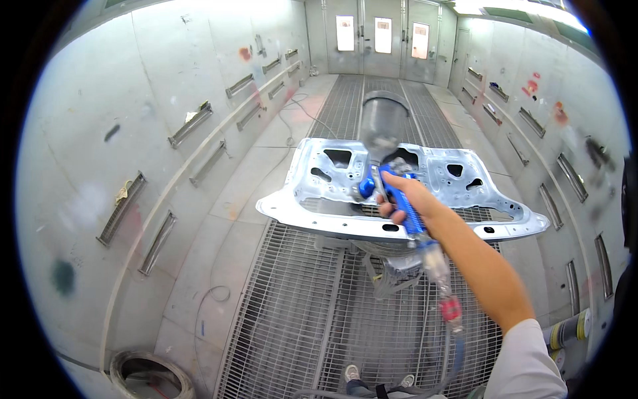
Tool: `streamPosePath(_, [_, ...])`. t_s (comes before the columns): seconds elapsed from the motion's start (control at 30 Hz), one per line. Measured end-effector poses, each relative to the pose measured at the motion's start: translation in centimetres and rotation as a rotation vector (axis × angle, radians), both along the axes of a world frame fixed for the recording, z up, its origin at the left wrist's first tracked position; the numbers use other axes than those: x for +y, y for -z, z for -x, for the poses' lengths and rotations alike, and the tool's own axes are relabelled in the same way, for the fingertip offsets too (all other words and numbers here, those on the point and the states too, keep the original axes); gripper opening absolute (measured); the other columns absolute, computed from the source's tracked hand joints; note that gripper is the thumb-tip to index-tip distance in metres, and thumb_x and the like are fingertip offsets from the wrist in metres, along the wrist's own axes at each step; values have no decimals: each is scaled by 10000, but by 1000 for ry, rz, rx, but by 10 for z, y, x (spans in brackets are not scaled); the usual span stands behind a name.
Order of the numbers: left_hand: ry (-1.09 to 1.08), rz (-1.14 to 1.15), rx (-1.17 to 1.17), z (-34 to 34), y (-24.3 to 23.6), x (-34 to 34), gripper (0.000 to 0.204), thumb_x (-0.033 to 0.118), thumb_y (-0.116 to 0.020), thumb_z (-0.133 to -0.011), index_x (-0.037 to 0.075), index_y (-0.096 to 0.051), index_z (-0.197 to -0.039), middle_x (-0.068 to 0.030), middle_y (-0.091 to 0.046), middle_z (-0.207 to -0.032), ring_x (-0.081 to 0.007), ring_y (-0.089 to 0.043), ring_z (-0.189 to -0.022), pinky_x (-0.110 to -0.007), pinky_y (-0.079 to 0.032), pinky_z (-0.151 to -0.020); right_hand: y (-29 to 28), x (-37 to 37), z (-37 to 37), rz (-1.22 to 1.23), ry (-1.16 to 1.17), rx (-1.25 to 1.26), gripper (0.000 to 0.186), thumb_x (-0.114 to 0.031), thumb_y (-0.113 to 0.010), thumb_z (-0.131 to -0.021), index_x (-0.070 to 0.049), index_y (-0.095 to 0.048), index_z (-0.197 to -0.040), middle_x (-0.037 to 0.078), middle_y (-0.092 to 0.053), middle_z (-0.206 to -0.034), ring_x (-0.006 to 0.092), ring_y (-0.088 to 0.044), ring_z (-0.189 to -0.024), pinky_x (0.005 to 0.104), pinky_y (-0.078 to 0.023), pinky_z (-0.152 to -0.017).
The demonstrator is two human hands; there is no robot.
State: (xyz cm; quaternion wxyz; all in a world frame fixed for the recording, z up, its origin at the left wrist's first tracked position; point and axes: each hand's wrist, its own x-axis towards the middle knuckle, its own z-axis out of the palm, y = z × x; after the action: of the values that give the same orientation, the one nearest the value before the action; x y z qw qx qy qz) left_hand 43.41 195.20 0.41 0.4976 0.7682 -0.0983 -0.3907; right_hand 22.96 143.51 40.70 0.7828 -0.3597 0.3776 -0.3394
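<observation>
My right hand [422, 199] is wrapped round the blue handle of a paint spray gun [411, 216], held over a car body panel. A dark translucent cup [382, 126] sits upright on top of the gun. From the handle's lower end, a clear fitting and a red coupling [450, 308] lead down to an air hose [458, 352]. The silvery-white panel [325, 221] has several cut-out openings and lies on a stand [392, 269], partly wrapped in pale material. The gun hides part of the panel's middle. My left hand is out of view.
Metal floor grating [286, 312] runs under the stand and beneath my shoes. A thin hose [289, 130] snakes along the left floor. A round ring-shaped object [119, 366] stands at lower left. Brackets line both walls, and rolls [568, 330] hang at right. Windowed doors [383, 63] close the far end.
</observation>
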Motion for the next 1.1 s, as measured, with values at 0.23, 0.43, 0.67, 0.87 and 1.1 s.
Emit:
streamPosePath(0.23, [393, -66, -62, 33, -25, -40, 297, 224, -548, -941, 11, -578, -737, 23, -441, -581, -117, -377, -535, -336, -330, -480, 5, 48, 162, -48, 218, 120, 345, -380, -538, -979, -40, -524, -1038, 88, -567, -855, 123, -541, -642, 175, -372, -343])
streamPosePath(0.43, [618, 3, -184, 98, 20, -34, 237, 117, -513, -908, -42, -675, -979, -60, -600, -690, -192, -550, -660, -366, -448, -613, 5, 81, 318, -51, 364, 177, 338, -381, -565, -964, -53, -556, -1046, 79, -577, -850, 130, -551, -617, 180, -362, -354])
streamPosePath(0.67, [788, 149, -395, 229, 33, -50, 261, 82, -535, -860, -48, -686, -1027, -195, -704, -901, -260, -657, -880, -392, -498, -811, 8, 100, 511, -9, 498, 243, 327, -370, -576, -957, -50, -545, -1013, 73, -567, -832, 135, -552, -619, 181, -358, -347])
streamPosePath(0.87, [926, -33, -481, 328, 56, -54, 277, 150, -597, -827, -40, -684, -1009, -228, -695, -850, -287, -657, -778, -406, -496, -746, 4, 94, 640, 105, 660, 484, 348, -370, -577, -952, -24, -576, -981, 64, -605, -789, 125, -582, -588, 198, -406, -353])
streamPosePath(1.1, [829, 38, -571, 435, 8, -89, 273, 185, -593, -849, -37, -688, -977, -237, -681, -814, -362, -660, -765, -440, -486, -697, 10, 83, 720, 176, 670, 466, 320, -317, -577, -949, -59, -574, -1138, 87, -679, -953, 166, -674, -738, 261, -525, -470])
